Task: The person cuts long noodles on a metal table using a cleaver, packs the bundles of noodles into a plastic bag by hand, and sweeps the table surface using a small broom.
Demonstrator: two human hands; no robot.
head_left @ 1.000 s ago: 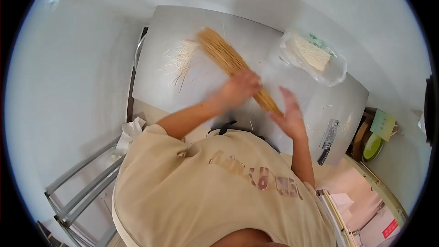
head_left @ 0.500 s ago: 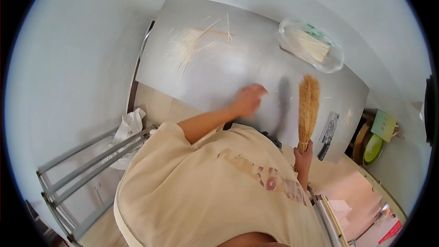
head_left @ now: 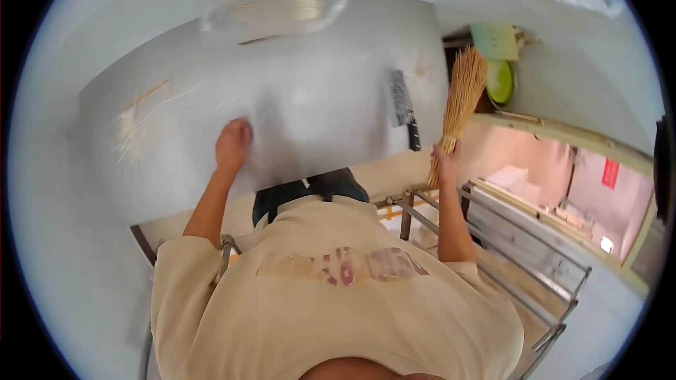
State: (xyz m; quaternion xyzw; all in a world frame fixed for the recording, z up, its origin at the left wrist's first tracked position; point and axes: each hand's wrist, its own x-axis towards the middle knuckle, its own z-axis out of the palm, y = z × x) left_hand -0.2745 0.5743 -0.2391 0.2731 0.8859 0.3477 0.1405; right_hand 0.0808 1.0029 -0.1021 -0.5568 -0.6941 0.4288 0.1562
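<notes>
My right hand (head_left: 446, 162) grips the bound handle end of a straw whisk broom (head_left: 463, 91). The broom points up and away, just off the right end of the metal table (head_left: 317, 84). Over the table's near left part is my left hand (head_left: 234, 145), its fingers curled in; whether anything is inside them is hidden. A cleaver (head_left: 403, 104) with a black handle lies near the table's right end. Thin pale noodle-like strands (head_left: 134, 127) are scattered at the far left, with a thin brown stick (head_left: 148, 93) among them.
A clear plastic bag of pale strands (head_left: 282, 7), blurred, lies at the table's back edge. Beyond the right end are a green box (head_left: 495, 41) and a lime-green basin (head_left: 500, 81). Metal rack rails (head_left: 507, 285) stand at the lower right, below an opening in the wall.
The view has swung right, so the table sits further left in it. My right hand has carried the broom from over the table to beyond its right end. My left hand's fingers now look more curled.
</notes>
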